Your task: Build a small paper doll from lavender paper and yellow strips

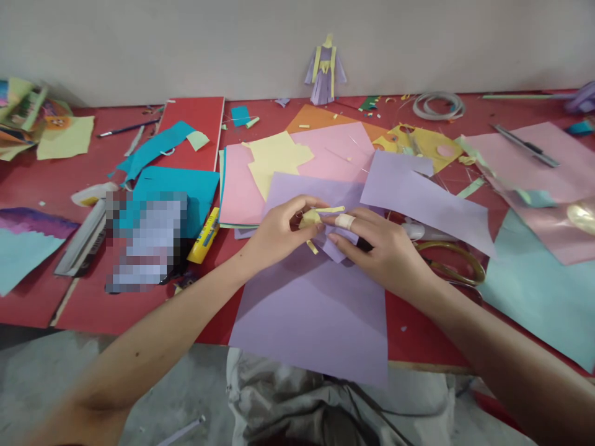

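Above a large purple paper sheet [316,316], my left hand [279,232] is closed, pinching a small yellow paper piece [310,218] with narrow strips sticking out. My right hand [385,248], a bandage [344,222] around one finger, closes on a small purple paper piece [338,249] that meets the yellow one. Whether the two pieces are joined is hidden by my fingers. A black object [365,244] shows partly under my right palm. Scissors with yellowish handles [453,263] lie just right of that hand.
A purple and yellow paper robe figure [325,71] leans upright against the wall. On the red table [209,316] lie a yellow glue stick [204,235], a cutter knife [525,145], a tape coil [438,106], a box cutter-like metal strip [83,238] and many coloured paper sheets.
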Demonstrator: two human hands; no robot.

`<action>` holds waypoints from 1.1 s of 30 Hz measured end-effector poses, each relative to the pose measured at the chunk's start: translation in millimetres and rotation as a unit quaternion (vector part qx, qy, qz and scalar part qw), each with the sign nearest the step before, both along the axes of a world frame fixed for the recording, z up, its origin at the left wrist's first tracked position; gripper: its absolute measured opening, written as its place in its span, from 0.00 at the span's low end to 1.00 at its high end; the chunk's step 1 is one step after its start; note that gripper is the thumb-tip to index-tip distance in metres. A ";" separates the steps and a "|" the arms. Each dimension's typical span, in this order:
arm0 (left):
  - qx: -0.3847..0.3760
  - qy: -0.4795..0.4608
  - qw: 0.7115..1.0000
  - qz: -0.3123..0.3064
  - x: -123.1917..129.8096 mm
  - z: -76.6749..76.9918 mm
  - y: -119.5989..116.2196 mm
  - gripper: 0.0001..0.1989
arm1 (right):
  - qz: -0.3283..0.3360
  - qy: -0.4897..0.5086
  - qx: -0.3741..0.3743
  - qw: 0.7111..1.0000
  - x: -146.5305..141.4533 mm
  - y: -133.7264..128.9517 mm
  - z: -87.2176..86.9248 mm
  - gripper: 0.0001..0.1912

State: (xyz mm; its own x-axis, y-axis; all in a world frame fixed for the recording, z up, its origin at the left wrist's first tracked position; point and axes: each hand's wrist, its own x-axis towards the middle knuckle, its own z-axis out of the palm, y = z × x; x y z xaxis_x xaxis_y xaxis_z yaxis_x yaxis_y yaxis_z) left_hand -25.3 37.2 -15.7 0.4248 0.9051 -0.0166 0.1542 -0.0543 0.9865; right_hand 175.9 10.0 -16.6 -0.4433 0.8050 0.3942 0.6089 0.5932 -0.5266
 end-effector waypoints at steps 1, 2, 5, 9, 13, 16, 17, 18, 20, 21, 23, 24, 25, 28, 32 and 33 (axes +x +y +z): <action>-0.001 0.000 1.000 0.000 -0.1 -0.1 -0.2 0.15 | 0.000 -0.001 0.000 1.000 0.2 -0.2 0.4 0.13; -0.001 0.001 1.000 -0.001 -0.2 -0.3 -0.3 0.15 | 0.000 -0.002 0.000 1.000 0.3 -0.5 0.7 0.13; 0.002 0.000 1.000 -0.003 -0.9 -1.4 -0.6 0.15 | -0.002 -0.003 -0.006 1.000 0.5 -1.2 1.1 0.13; 0.005 -0.001 1.000 -0.002 -1.3 -2.4 -0.2 0.15 | -0.002 0.002 -0.012 1.000 1.2 -1.7 0.7 0.13; 0.004 -0.005 1.000 -0.004 -0.7 -2.1 0.6 0.15 | 0.000 -0.001 -0.014 1.000 1.7 -1.7 1.0 0.13; 0.001 -0.003 1.000 -0.007 -0.5 -1.5 0.9 0.15 | 0.002 -0.007 -0.020 1.000 1.3 -1.1 1.5 0.13; 0.001 -0.002 1.000 -0.006 -0.5 -1.3 0.9 0.15 | 0.003 -0.008 -0.020 1.000 1.2 -0.8 1.6 0.13; 0.002 -0.001 1.000 -0.006 -0.6 -1.1 0.8 0.15 | 0.003 -0.010 -0.021 1.000 1.1 -0.7 1.7 0.13; 0.004 0.002 1.000 -0.006 -0.8 -0.9 0.6 0.14 | 0.001 -0.012 -0.021 1.000 1.0 -0.4 1.8 0.12; 0.005 0.005 1.000 -0.006 -0.8 -0.8 0.5 0.14 | 0.001 -0.013 -0.022 1.000 1.0 -0.3 1.8 0.12; 0.006 0.009 1.000 -0.007 -0.8 -0.6 0.3 0.14 | 0.001 -0.013 -0.023 1.000 1.3 -0.2 1.6 0.12; 0.006 0.011 1.000 -0.007 -0.8 -0.5 0.3 0.14 | 0.002 -0.013 -0.022 1.000 1.5 -0.1 1.5 0.12; 0.007 0.013 1.000 -0.006 -0.6 -0.3 0.2 0.14 | 0.003 -0.013 -0.021 1.000 1.8 -0.1 1.2 0.12; 0.009 0.016 1.000 -0.006 -0.1 0.7 -0.4 0.14 | 0.002 -0.019 -0.015 1.000 2.5 -0.2 -0.1 0.13; 0.004 0.008 1.000 -0.010 0.6 2.1 -2.0 0.14 | -0.007 -0.026 -0.007 1.000 3.1 -1.1 -1.8 0.14; 0.004 0.007 1.000 -0.010 0.8 2.0 -2.3 0.14 | -0.008 -0.025 -0.006 1.000 3.1 -1.3 -2.0 0.14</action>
